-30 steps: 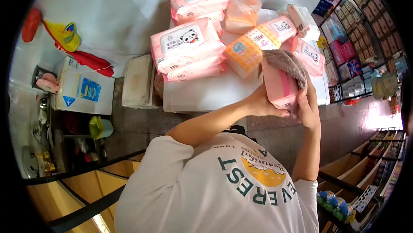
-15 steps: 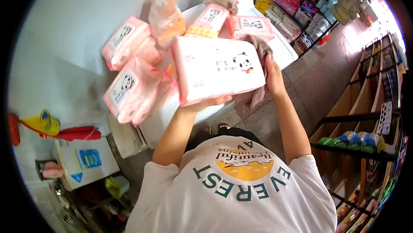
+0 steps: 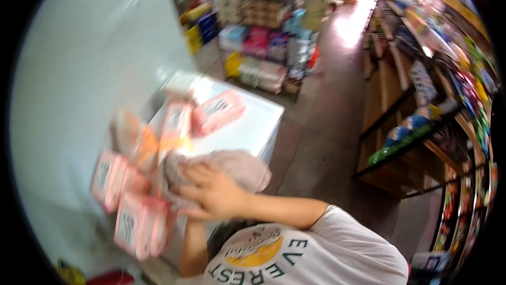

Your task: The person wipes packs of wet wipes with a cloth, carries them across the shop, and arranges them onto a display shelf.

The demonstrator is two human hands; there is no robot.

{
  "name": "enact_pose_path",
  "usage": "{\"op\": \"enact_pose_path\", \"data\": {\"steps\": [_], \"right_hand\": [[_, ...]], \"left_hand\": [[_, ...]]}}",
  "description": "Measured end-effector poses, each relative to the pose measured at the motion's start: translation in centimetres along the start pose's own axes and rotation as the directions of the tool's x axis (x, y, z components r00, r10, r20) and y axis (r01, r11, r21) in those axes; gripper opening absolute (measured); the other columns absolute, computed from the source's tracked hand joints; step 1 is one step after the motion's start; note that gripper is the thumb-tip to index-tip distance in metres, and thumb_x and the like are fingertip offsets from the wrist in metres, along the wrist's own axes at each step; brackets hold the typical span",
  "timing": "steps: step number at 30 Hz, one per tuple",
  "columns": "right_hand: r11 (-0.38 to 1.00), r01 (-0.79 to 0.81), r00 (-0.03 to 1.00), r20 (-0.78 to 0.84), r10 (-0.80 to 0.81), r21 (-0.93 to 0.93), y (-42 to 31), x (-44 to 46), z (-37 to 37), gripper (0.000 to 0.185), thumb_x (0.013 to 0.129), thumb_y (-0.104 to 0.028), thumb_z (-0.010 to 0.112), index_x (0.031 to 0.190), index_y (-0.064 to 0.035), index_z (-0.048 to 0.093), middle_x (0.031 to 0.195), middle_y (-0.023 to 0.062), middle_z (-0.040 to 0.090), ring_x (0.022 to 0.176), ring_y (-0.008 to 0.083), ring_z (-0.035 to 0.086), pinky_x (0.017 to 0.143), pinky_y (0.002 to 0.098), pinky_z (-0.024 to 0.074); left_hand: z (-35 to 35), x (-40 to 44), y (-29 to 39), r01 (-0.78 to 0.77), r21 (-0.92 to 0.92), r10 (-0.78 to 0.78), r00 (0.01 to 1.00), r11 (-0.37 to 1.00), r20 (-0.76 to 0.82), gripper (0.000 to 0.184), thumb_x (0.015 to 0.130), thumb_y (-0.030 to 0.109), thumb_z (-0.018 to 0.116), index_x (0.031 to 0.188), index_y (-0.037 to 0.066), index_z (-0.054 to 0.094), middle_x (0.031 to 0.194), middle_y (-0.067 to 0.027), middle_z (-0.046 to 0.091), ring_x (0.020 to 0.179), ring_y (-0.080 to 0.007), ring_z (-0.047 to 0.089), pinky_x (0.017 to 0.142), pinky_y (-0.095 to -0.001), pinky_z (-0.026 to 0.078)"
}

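My right hand (image 3: 213,190) lies over a bunched grey-brown cloth (image 3: 240,168), its fingers curled and pressed into it, blurred by motion. Below it my left forearm (image 3: 195,248) rises toward the cloth. The left hand's fingers are hidden behind the right hand and the cloth. The large panda-print soft pack, of tissues or wipes, cannot be made out now. Close to the hands at left stand pink panda-print packs: a front one (image 3: 139,224) and another (image 3: 110,179) behind it. A clear plastic bag with orange on it (image 3: 138,140) sits farther back.
More pink packs (image 3: 219,111) lie on a white tabletop-like surface (image 3: 253,127) against a pale wall (image 3: 100,58). Stocked shelving (image 3: 258,37) stands beyond it. An aisle floor (image 3: 316,127) runs along a wooden shelf unit (image 3: 390,121) at right.
The view has swung right. The right hand, with the cloth, has moved from the large pack's right edge to in front of the left hand. The large pack has dropped out of sight.
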State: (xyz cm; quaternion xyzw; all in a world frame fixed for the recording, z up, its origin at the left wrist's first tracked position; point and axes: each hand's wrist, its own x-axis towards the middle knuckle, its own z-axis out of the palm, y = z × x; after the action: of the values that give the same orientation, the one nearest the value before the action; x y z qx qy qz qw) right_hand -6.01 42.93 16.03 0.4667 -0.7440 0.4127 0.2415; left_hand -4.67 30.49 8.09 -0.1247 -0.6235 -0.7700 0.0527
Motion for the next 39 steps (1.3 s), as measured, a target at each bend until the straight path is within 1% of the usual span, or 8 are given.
{"op": "enact_pose_path", "data": {"steps": [12, 14, 19, 27, 30, 34, 37, 39], "right_hand": [[0.948, -0.208, 0.976, -0.118, 0.184, -0.242, 5.7, -4.0, -3.8, 0.040, 0.082, -0.036, 0.051, 0.109, -0.0081, 0.054, 0.105, 0.0154, 0.053, 0.095, 0.0269, 0.052, 0.079, 0.0355, 0.0409], [0.438, -0.532, 0.779, 0.216, 0.589, 0.725, 7.5, -3.6, -4.9, 0.040, 0.088, -0.035, 0.044, 0.114, -0.0052, 0.051, 0.106, 0.0131, 0.055, 0.102, 0.0205, 0.051, 0.086, 0.0331, 0.0400], [-0.297, -0.501, 0.694, 0.582, 0.423, 0.813, 11.5, -7.5, -3.3, 0.067, 0.077, -0.036, 0.061, 0.125, 0.0032, 0.035, 0.117, 0.0136, 0.049, 0.104, 0.0176, 0.051, 0.090, 0.0309, 0.0404], [0.136, -0.482, 0.613, 0.223, 0.758, 0.865, 8.5, -6.9, -5.3, 0.057, 0.064, -0.011, 0.074, 0.114, 0.0001, 0.049, 0.104, 0.0089, 0.056, 0.095, 0.0177, 0.055, 0.087, 0.0304, 0.0414], [0.740, -0.511, 0.844, 0.093, 0.528, 0.437, 7.4, -6.5, -5.7, 0.056, 0.065, -0.015, 0.074, 0.115, -0.0040, 0.050, 0.105, 0.0104, 0.053, 0.098, 0.0209, 0.052, 0.088, 0.0313, 0.0389], [0.840, -0.454, 0.891, 0.125, 0.437, 0.296, 5.8, -6.3, -5.5, 0.056, 0.083, -0.039, 0.052, 0.125, -0.0048, 0.040, 0.121, 0.0198, 0.040, 0.112, 0.0302, 0.042, 0.093, 0.0336, 0.0326], [0.747, -0.535, 0.821, 0.035, 0.569, 0.394, 7.6, -6.9, -4.2, 0.062, 0.086, -0.046, 0.042, 0.128, -0.0015, 0.033, 0.132, 0.0195, 0.030, 0.118, 0.0308, 0.037, 0.096, 0.0334, 0.0299], [0.026, -0.373, 0.730, 0.276, 0.626, 0.927, 7.8, -5.5, -4.8, 0.065, 0.086, -0.052, 0.038, 0.127, -0.0010, 0.034, 0.127, 0.0155, 0.039, 0.113, 0.0246, 0.044, 0.095, 0.0331, 0.0340]], "left_hand": [[1.6, -0.6, -1.5, 0.182, -0.509, -0.193, 0.981, 0.841, 0.031, 0.063, 0.066, 0.009, 0.064, 0.123, 0.010, 0.037, 0.119, -0.0038, 0.046, 0.112, -0.0203, 0.043, 0.093, -0.0348, 0.038], [1.3, -0.4, -1.9, 0.118, -0.548, -0.122, 0.992, 0.828, 0.028, 0.074, 0.063, 0.010, 0.071, 0.126, 0.009, 0.033, 0.119, -0.0039, 0.044, 0.110, -0.0198, 0.043, 0.093, -0.0344, 0.036], [-1.3, 1.3, -0.3, 0.234, -0.103, -0.180, 0.908, 0.967, 0.378, 0.077, 0.057, 0.008, 0.078, 0.122, 0.002, 0.037, 0.123, -0.0088, 0.043, 0.113, -0.0197, 0.040, 0.096, -0.0367, 0.033], [1.6, 2.8, 1.6, 0.063, -0.045, -0.060, 0.997, 0.997, 0.058, 0.070, 0.069, 0.027, 0.072, 0.121, -0.001, 0.035, 0.110, -0.0104, 0.048, 0.101, -0.0207, 0.049, 0.088, -0.0304, 0.040], [2.4, 1.4, -1.9, -0.076, -0.147, 0.059, 0.991, 0.986, -0.118, 0.067, 0.077, 0.033, 0.064, 0.123, -0.001, 0.029, 0.115, -0.0113, 0.044, 0.105, -0.0182, 0.045, 0.089, -0.0297, 0.036], [1.5, 0.6, -1.5, 0.178, 0.006, -0.170, 0.949, 0.984, -0.265, 0.052, 0.085, 0.032, 0.054, 0.121, 0.000, 0.035, 0.110, -0.0096, 0.048, 0.097, -0.0160, 0.049, 0.080, -0.0281, 0.042], [2.4, 0.4, -0.6, 0.101, 0.195, -0.090, 0.994, 0.976, -0.067, 0.032, 0.082, 0.024, 0.059, 0.100, -0.001, 0.051, 0.085, -0.0037, 0.057, 0.076, -0.0110, 0.054, 0.068, -0.0240, 0.044], [2.7, 0.8, -0.1, 0.098, 0.111, -0.097, 0.995, 0.989, -0.022, 0.032, 0.081, 0.024, 0.060, 0.101, -0.001, 0.051, 0.085, -0.0035, 0.057, 0.076, -0.0103, 0.054, 0.068, -0.0233, 0.044]]}}
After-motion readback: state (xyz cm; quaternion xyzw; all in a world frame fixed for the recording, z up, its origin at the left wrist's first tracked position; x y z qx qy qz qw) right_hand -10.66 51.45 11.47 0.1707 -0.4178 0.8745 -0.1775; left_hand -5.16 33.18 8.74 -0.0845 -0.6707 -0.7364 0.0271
